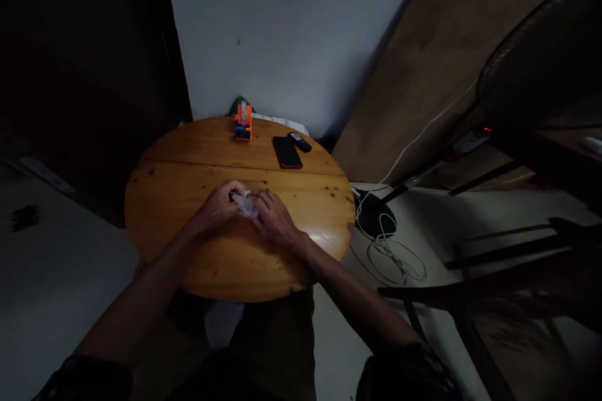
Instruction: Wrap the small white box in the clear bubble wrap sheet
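Observation:
A small bundle of thin, whitish, see-through plastic (245, 204) is held between my two hands, over the middle of the wooden table. My left hand (222, 203) pinches its left side, where a small dark item (232, 197) shows near the fingertips. On the right, my right hand (273, 215) has its fingers curled over the other side of the plastic. Both hands are close together, fingertips nearly touching. What lies inside the plastic is too small to tell.
The oval wooden table (188, 182) bears an orange and blue tape dispenser (243, 122), a dark phone (286, 152) and a small black handset (300, 141) at its back. To the right are coiled cables (390, 250), a fan (540, 62) and dark chairs (475, 291).

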Action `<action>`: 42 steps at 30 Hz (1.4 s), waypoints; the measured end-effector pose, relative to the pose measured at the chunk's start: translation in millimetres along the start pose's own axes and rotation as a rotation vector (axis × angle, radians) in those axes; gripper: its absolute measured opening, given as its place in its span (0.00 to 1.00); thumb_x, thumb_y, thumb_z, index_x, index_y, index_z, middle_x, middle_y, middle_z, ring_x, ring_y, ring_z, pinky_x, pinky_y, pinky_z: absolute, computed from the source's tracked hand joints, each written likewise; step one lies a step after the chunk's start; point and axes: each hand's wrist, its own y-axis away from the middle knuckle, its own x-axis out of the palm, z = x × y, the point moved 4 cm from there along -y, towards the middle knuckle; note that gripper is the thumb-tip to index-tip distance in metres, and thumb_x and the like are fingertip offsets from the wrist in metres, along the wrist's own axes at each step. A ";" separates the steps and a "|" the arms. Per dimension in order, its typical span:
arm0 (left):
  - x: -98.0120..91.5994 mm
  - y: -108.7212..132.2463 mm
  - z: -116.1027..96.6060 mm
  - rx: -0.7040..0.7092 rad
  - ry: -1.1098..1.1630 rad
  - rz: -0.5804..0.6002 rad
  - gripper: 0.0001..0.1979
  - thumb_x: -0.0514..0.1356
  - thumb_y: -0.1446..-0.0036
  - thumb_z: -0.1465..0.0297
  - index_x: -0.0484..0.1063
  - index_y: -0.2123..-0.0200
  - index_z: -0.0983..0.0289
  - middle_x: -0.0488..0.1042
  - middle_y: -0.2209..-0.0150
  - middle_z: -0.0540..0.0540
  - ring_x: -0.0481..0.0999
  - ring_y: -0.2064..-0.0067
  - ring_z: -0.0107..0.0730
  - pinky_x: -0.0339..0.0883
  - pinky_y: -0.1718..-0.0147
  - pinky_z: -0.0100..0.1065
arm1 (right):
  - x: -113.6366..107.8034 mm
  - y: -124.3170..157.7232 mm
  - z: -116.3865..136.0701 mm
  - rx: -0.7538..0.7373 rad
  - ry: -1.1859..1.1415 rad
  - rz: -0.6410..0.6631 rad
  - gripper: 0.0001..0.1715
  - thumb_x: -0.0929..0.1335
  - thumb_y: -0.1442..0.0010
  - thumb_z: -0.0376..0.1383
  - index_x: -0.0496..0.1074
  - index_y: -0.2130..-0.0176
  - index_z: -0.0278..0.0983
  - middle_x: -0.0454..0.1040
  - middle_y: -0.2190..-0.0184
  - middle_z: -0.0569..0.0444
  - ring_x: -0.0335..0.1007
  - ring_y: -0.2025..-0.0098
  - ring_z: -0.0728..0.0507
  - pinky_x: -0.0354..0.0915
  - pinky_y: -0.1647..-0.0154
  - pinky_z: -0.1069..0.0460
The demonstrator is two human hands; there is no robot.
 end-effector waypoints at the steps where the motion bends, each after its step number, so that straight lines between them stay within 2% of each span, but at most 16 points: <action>1: -0.5 -0.1 -0.7 -0.012 0.008 -0.001 0.11 0.63 0.60 0.68 0.69 0.69 0.62 0.76 0.60 0.52 0.74 0.61 0.34 0.68 0.63 0.32 | -1.8 -1.7 -2.7 0.031 -0.054 -0.021 0.20 0.69 0.43 0.29 0.71 0.50 0.35 0.72 0.46 0.39 0.66 0.46 0.34 0.65 0.43 0.37; 3: -2.1 -0.6 -1.4 -0.057 0.052 0.002 0.12 0.63 0.57 0.66 0.72 0.67 0.63 0.77 0.62 0.52 0.74 0.62 0.34 0.68 0.62 0.33 | -5.4 -4.5 -10.9 0.155 -0.244 -0.077 0.17 0.70 0.44 0.33 0.71 0.53 0.36 0.75 0.52 0.42 0.69 0.51 0.36 0.67 0.47 0.39; 6: -3.6 -1.3 -1.6 -0.132 0.187 0.020 0.15 0.63 0.53 0.62 0.75 0.63 0.65 0.78 0.64 0.53 0.76 0.62 0.36 0.69 0.61 0.34 | -3.3 -7.4 -24.4 0.389 -0.688 -0.097 0.19 0.73 0.46 0.42 0.72 0.56 0.36 0.76 0.61 0.49 0.72 0.60 0.41 0.70 0.56 0.46; 9: -1.3 -0.3 -4.0 -0.153 0.243 0.053 0.23 0.66 0.56 0.63 0.75 0.55 0.66 0.80 0.58 0.56 0.78 0.58 0.40 0.71 0.60 0.36 | 1.0 -11.6 -30.3 0.510 -1.028 -0.053 0.23 0.75 0.49 0.46 0.74 0.57 0.36 0.78 0.62 0.53 0.73 0.60 0.43 0.69 0.56 0.48; 11: 0.9 0.6 -5.2 -0.149 0.236 0.056 0.30 0.67 0.58 0.66 0.72 0.49 0.66 0.80 0.54 0.58 0.79 0.55 0.41 0.73 0.58 0.36 | -0.5 -14.7 -32.2 0.545 -1.093 -0.034 0.25 0.76 0.51 0.46 0.75 0.56 0.36 0.79 0.61 0.53 0.74 0.60 0.44 0.69 0.55 0.49; 16: 3.2 -1.1 1.5 -0.163 0.243 0.026 0.38 0.67 0.55 0.65 0.62 0.39 0.66 0.77 0.47 0.63 0.79 0.51 0.42 0.74 0.57 0.38 | -9.3 -20.5 -35.9 0.573 -1.023 -0.022 0.24 0.77 0.53 0.47 0.76 0.60 0.36 0.79 0.64 0.54 0.74 0.63 0.45 0.69 0.60 0.51; 19: 2.6 -4.4 6.9 -0.148 0.236 0.006 0.39 0.67 0.53 0.63 0.60 0.39 0.66 0.76 0.47 0.64 0.78 0.51 0.42 0.73 0.55 0.40 | -7.5 -21.1 -39.0 0.574 -1.046 -0.051 0.25 0.77 0.53 0.50 0.75 0.61 0.36 0.78 0.65 0.54 0.74 0.63 0.45 0.70 0.60 0.51; 22: 0.1 -6.8 8.6 -0.118 0.176 -0.049 0.36 0.68 0.54 0.62 0.62 0.42 0.65 0.76 0.49 0.63 0.78 0.50 0.43 0.72 0.52 0.42 | -2.8 -19.0 -43.1 0.580 -1.052 -0.117 0.26 0.77 0.53 0.52 0.72 0.62 0.37 0.77 0.66 0.55 0.73 0.62 0.45 0.71 0.58 0.50; 24: -1.2 -6.9 7.2 -0.083 0.134 -0.069 0.32 0.69 0.54 0.62 0.64 0.46 0.65 0.76 0.51 0.62 0.77 0.51 0.42 0.72 0.51 0.43 | -2.1 -15.9 -44.8 0.582 -1.022 -0.170 0.29 0.76 0.51 0.52 0.70 0.57 0.39 0.77 0.63 0.54 0.74 0.61 0.45 0.71 0.57 0.49; 27: -2.3 -4.4 3.8 -0.049 0.081 -0.073 0.27 0.68 0.54 0.62 0.65 0.52 0.63 0.76 0.54 0.59 0.78 0.55 0.38 0.73 0.54 0.42 | -8.6 -9.9 -43.6 0.561 -0.920 -0.253 0.33 0.75 0.48 0.50 0.65 0.49 0.40 0.76 0.57 0.52 0.74 0.61 0.45 0.71 0.60 0.50; 29: -2.6 -1.8 1.0 -0.044 0.047 -0.071 0.24 0.67 0.53 0.62 0.67 0.54 0.63 0.76 0.55 0.58 0.78 0.58 0.36 0.74 0.57 0.39 | -16.2 -6.7 -39.3 0.518 -0.812 -0.276 0.30 0.74 0.45 0.49 0.65 0.49 0.41 0.75 0.54 0.50 0.74 0.61 0.45 0.71 0.62 0.50; 33: -1.9 2.2 -7.2 -0.038 0.051 -0.027 0.23 0.67 0.52 0.62 0.70 0.53 0.63 0.77 0.52 0.58 0.78 0.56 0.37 0.73 0.58 0.37 | -24.9 -5.4 -28.9 0.443 -0.665 -0.199 0.19 0.70 0.39 0.48 0.69 0.53 0.39 0.76 0.56 0.50 0.74 0.62 0.45 0.69 0.65 0.51; 37: -1.2 3.5 -11.2 -0.116 0.022 0.017 0.23 0.66 0.53 0.60 0.72 0.54 0.65 0.79 0.60 0.56 0.79 0.62 0.37 0.73 0.63 0.36 | -24.6 -6.4 -26.7 0.413 -0.618 -0.162 0.19 0.69 0.39 0.47 0.71 0.53 0.38 0.76 0.56 0.49 0.73 0.60 0.44 0.69 0.64 0.51; 42: -1.5 2.3 -11.5 -0.147 -0.032 -0.020 0.19 0.65 0.54 0.60 0.73 0.59 0.64 0.79 0.66 0.53 0.78 0.66 0.35 0.72 0.68 0.33 | -18.2 -8.2 -27.6 0.329 -0.590 -0.144 0.18 0.69 0.38 0.47 0.74 0.53 0.39 0.73 0.49 0.47 0.71 0.49 0.41 0.69 0.52 0.47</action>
